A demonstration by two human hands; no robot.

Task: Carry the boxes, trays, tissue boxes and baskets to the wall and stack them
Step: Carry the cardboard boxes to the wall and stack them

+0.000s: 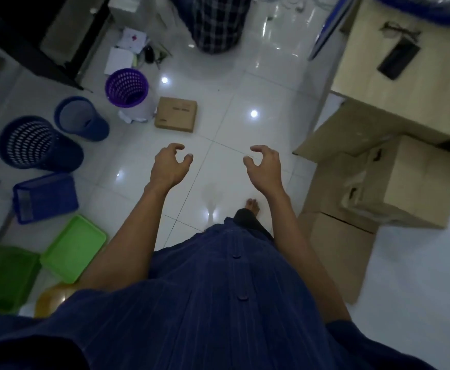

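My left hand (pixel 171 166) and my right hand (pixel 263 169) hover over the white tiled floor, fingers loosely curled, holding nothing. A small flat cardboard box (pixel 176 114) lies on the floor just beyond my left hand. To the left stand a purple basket (pixel 126 87), a blue bucket (pixel 81 118) and a dark blue perforated basket (pixel 35 142). Nearer me lie a blue tray (pixel 45 197), a light green tray (pixel 74 248) and a darker green tray (pixel 6 276). Large cardboard boxes (pixel 373 188) are piled on the right.
A wooden desk (pixel 405 76) with glasses and a dark case stands at the right. Loose papers (pixel 126 49) and a plaid bag (pixel 215 22) lie further ahead. A dark cabinet (pixel 58 36) is at upper left. My bare foot (pixel 253 205) is on the floor below my hands.
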